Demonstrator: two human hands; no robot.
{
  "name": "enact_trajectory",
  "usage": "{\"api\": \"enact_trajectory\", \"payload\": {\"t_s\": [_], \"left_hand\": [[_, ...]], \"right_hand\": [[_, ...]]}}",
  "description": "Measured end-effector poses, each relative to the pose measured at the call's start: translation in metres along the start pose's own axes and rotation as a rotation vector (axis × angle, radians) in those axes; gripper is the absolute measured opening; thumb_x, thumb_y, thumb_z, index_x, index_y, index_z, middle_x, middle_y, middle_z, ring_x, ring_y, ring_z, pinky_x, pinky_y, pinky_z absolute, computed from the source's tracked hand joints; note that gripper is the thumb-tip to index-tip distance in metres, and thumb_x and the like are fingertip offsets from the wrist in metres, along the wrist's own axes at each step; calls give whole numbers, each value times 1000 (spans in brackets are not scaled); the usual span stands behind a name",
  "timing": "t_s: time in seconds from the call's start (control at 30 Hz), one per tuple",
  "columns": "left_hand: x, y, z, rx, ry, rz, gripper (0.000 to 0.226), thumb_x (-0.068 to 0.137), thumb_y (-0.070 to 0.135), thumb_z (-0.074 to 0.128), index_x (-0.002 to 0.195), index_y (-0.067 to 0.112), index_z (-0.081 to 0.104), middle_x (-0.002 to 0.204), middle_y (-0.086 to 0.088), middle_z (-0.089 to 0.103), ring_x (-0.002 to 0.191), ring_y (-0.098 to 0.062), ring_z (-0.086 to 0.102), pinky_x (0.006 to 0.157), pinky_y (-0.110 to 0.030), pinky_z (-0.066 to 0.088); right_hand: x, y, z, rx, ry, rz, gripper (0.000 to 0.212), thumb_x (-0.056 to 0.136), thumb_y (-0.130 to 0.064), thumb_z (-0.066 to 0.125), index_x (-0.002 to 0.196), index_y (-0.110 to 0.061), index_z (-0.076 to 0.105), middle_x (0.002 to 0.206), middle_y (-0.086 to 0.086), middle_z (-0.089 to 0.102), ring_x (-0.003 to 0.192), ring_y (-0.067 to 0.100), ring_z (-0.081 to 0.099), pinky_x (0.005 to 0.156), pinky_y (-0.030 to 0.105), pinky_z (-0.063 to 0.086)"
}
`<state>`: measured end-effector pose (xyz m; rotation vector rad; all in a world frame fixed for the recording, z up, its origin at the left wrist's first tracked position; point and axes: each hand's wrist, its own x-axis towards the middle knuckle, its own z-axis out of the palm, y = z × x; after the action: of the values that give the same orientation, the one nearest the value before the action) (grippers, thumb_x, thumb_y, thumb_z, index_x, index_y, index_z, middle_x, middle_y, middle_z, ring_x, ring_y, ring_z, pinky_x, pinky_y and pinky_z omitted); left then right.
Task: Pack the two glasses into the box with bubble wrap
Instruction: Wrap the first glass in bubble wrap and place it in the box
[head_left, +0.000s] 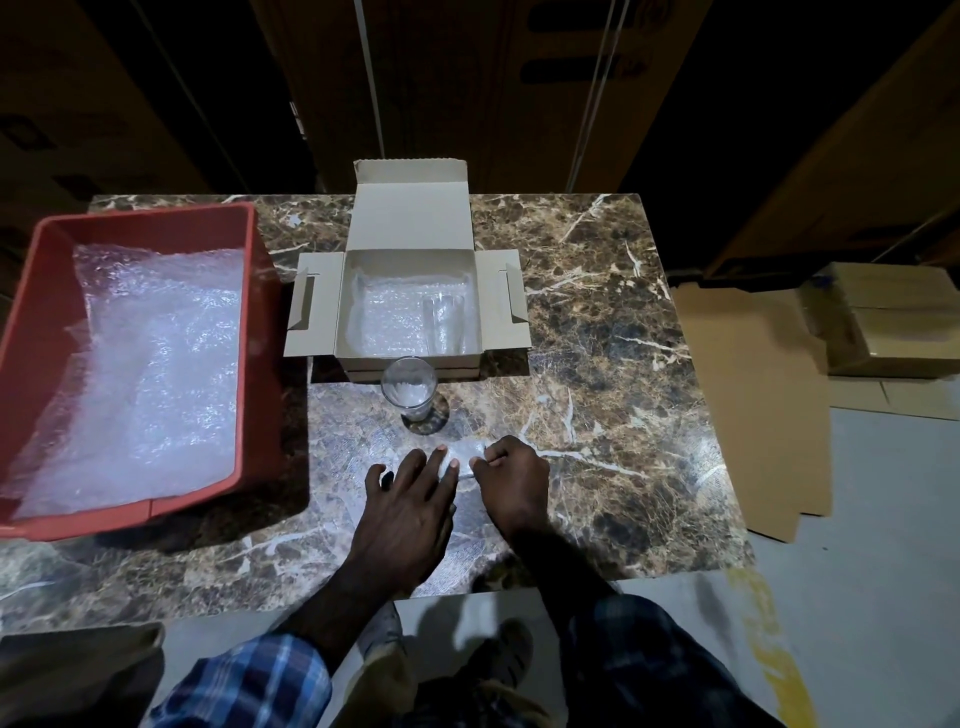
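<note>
While the marble table carries everything, the biggest thing on it is the red bin at the left, lined with loose bubble wrap. Next in size comes the open cardboard box at the middle back, flaps out, padded inside, with what looks like one clear glass lying at its right side, hard to make out against the film. A flat sheet of wrap lies spread on the table near the front edge, and the second glass stands upright on its far part, just in front of the box. The left hand lies with fingers spread flat, pressing the sheet; the right hand has fingers curled, pinching a fold of the sheet beside it. My worry: tugging the sheet with the glass standing on it could tip that glass, and it could roll off and break
</note>
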<state>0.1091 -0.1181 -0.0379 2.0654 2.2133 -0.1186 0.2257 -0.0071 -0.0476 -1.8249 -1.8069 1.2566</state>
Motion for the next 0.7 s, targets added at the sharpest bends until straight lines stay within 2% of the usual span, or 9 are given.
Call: {"api": "enact_trajectory", "payload": {"t_s": [0.2,0.43,0.53,0.7], "left_hand": [[-10,-4,5,-35,19,-3,57,99,38,40,149,11,43,156,-7,40,124,-31,49,88,-50,32],[-8,-2,8,-33,39,11,53,98,35,42,142,7,51,159,-6,35,133,-31,42,90,-51,31],[-7,-3,9,-29,21,10,53,98,37,36,140,10,54,154,-4,43,134,-32,44,92,-51,30],[-6,-6,8,-51,27,22,51,97,38,37,139,14,54,145,-3,50,133,-34,46,91,-52,32]], "right_hand": [[-3,0,1,49,28,8,20,81,-18,76,75,-21,58,69,-8,60,73,22,63,72,35,53],[-12,-6,5,-39,74,-171,17,84,-17,70,80,-23,55,78,-3,60,74,22,59,70,34,49],[-17,-6,11,-12,94,-284,7,80,-17,66,87,-20,65,85,-2,64,77,21,61,72,37,53],[-30,-3,20,-17,18,-436,38,85,-31,45,107,-16,72,109,-1,65,96,18,63,85,36,54]]}}
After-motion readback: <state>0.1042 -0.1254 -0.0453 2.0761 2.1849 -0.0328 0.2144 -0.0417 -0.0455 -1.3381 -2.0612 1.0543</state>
